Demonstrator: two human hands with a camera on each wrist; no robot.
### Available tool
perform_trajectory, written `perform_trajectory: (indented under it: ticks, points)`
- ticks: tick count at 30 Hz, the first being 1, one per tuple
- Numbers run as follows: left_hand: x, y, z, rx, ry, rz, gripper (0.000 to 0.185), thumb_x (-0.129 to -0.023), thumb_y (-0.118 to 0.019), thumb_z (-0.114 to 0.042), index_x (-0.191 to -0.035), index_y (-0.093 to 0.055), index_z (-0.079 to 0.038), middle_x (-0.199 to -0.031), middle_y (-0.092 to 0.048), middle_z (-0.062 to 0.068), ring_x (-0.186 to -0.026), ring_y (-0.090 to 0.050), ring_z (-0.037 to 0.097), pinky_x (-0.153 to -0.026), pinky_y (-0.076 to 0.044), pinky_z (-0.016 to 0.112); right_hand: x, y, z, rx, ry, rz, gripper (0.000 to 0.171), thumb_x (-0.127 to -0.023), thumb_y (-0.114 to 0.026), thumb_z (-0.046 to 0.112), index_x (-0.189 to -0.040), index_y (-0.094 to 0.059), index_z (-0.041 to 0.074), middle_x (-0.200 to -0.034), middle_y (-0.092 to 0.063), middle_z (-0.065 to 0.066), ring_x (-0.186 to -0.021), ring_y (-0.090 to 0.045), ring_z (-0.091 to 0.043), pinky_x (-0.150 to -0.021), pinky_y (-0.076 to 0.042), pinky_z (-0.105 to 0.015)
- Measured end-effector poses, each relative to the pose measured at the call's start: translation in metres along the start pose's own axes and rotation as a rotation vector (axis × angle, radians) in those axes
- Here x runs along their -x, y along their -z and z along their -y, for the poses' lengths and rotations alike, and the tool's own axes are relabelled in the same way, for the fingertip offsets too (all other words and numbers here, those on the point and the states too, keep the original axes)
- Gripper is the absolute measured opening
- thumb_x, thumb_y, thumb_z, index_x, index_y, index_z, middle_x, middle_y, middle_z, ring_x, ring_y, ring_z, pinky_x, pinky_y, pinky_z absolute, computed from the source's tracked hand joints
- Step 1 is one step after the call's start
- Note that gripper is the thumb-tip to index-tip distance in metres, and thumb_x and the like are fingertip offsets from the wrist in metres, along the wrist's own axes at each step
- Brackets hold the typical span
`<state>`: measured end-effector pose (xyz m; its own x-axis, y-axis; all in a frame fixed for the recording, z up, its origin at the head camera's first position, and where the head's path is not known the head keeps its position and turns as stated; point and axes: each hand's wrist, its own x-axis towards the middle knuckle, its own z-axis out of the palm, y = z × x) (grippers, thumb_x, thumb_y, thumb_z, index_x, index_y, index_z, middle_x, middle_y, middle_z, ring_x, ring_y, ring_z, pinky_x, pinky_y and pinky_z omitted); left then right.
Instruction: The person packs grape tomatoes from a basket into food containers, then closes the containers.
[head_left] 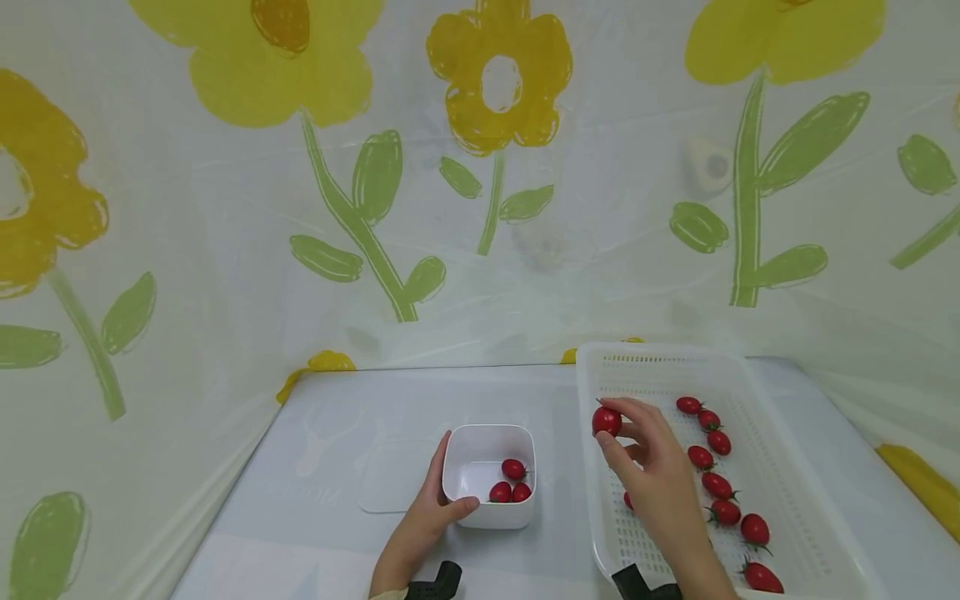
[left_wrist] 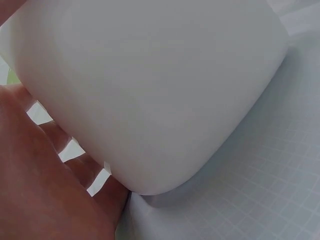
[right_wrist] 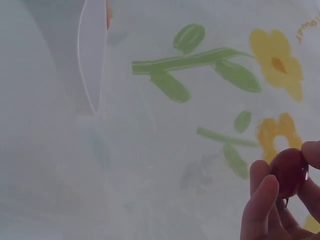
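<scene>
A red cherry tomato (head_left: pixel 607 422) is pinched between the thumb and fingertips of my right hand (head_left: pixel 662 471), held above the left side of a white perforated basket (head_left: pixel 813 492). In the right wrist view the same tomato (right_wrist: pixel 290 173) shows its stem end pointing down. My left hand (head_left: pixel 426 523) grips a square white box (head_left: pixel 495 517) at its left front corner, thumb over the near rim and fingers along the left side. Inside the box lie 3 tomatoes (head_left: pixel 513 469), grouped at the right. The left wrist view shows mostly the box's outer wall (left_wrist: pixel 150 90).
Several cherry tomatoes (head_left: pixel 716 485) form a loose line in the basket's right half; another (head_left: pixel 627 500) is partly hidden by my right hand. A flat translucent lid-like square (head_left: pixel 390 475) lies left of the box. Behind the table (head_left: pixel 300 517) hangs a flower-printed sheet (head_left: pixel 600 275).
</scene>
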<state>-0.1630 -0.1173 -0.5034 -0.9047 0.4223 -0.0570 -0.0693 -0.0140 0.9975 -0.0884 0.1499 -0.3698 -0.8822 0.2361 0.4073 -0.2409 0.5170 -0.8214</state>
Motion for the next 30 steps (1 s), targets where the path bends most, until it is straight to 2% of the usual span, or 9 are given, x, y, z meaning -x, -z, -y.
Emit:
perform_trajectory:
  ticks: [4,7,13,17,22,30]
  points:
    - [0.0,0.0,0.0,0.0,0.007,-0.008,0.087,-0.081,-0.064,-0.017,-0.14,-0.005,-0.039,-0.142,-0.019,-0.001,-0.119,-0.032,0.027,-0.094,-0.037,0.035,0.003,-0.006,0.002,-0.096,-0.011,0.012,0.036,-0.085,-0.061,0.019,-0.119,-0.053,0.025,-0.113,-0.05,0.008,-0.091,-0.055,-0.01,-0.068,-0.049,-0.022]
    - [0.0,0.0,0.001,0.001,0.016,-0.013,0.087,-0.08,-0.065,-0.017,-0.14,-0.005,-0.04,-0.142,-0.019,-0.003,-0.119,-0.032,0.026,-0.094,-0.037,0.036,0.005,-0.011,0.004,-0.126,-0.042,0.024,0.035,-0.085,-0.061,0.02,-0.119,-0.053,0.024,-0.114,-0.05,0.008,-0.091,-0.055,-0.011,-0.069,-0.049,-0.023]
    - [0.0,0.0,0.001,-0.02,0.011,-0.014,0.087,-0.081,-0.064,-0.018,-0.14,-0.004,-0.039,-0.142,-0.019,-0.001,-0.119,-0.032,0.027,-0.095,-0.036,0.037,0.007,-0.022,0.007,-0.151,-0.082,0.037,0.037,-0.083,-0.063,0.024,-0.119,-0.053,0.023,-0.114,-0.049,0.01,-0.091,-0.055,-0.009,-0.071,-0.049,-0.024]
    - [0.0,-0.002,-0.001,-0.026,0.022,-0.024,0.086,-0.081,-0.064,-0.021,-0.14,-0.005,-0.038,-0.142,-0.019,0.0,-0.119,-0.032,0.027,-0.094,-0.038,0.038,0.008,-0.027,0.006,-0.141,-0.095,0.039,0.036,-0.082,-0.064,0.026,-0.117,-0.053,0.026,-0.114,-0.049,0.011,-0.091,-0.054,-0.008,-0.072,-0.049,-0.024]
    - [0.0,-0.003,0.0,-0.012,0.002,-0.01,0.086,-0.081,-0.064,-0.018,-0.141,-0.005,-0.035,-0.142,-0.019,0.002,-0.118,-0.032,0.029,-0.091,-0.04,0.035,0.011,-0.033,0.003,-0.158,-0.108,0.056,0.037,-0.081,-0.065,0.03,-0.116,-0.054,0.026,-0.115,-0.049,0.011,-0.091,-0.054,-0.008,-0.072,-0.05,-0.025]
    - [0.002,-0.004,-0.004,0.005,0.006,-0.023,0.086,-0.08,-0.065,-0.016,-0.142,-0.007,-0.033,-0.142,-0.02,0.005,-0.118,-0.033,0.031,-0.091,-0.04,0.034,0.015,-0.046,0.004,-0.2,-0.145,0.089,0.033,-0.081,-0.065,0.024,-0.113,-0.057,0.029,-0.117,-0.046,0.011,-0.092,-0.053,-0.009,-0.071,-0.05,-0.026]
